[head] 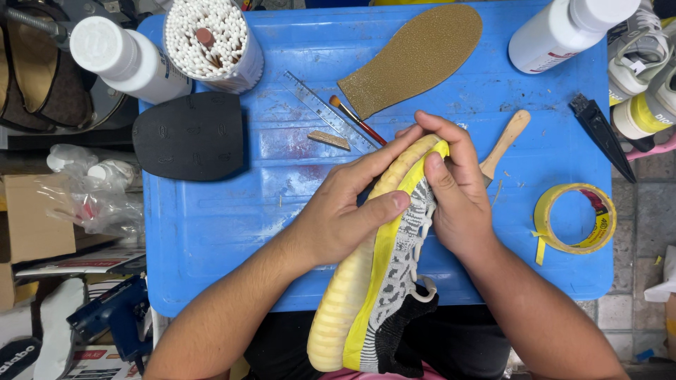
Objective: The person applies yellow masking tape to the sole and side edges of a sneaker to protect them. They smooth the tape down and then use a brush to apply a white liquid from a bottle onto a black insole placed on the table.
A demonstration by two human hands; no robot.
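A knit sneaker (391,281) with a ribbed cream sole and a band of yellow tape lies on its side over the near edge of the blue table (211,225), toe pointing away from me. My left hand (345,207) grips the sole side near the toe, thumb pressed on the yellow tape. On the upper side, my right hand (458,193) wraps the toe, its thumb resting on the tape edge. Both hands hold the sneaker between them.
On the table lie a tan insole (415,56), a black rubber sole piece (190,134), a clear ruler (325,111), a small paintbrush (355,118), a wooden handle (505,141) and a yellow tape roll (576,218). White bottles (127,60) (563,28) and a cup of cotton swabs (211,42) stand at the back.
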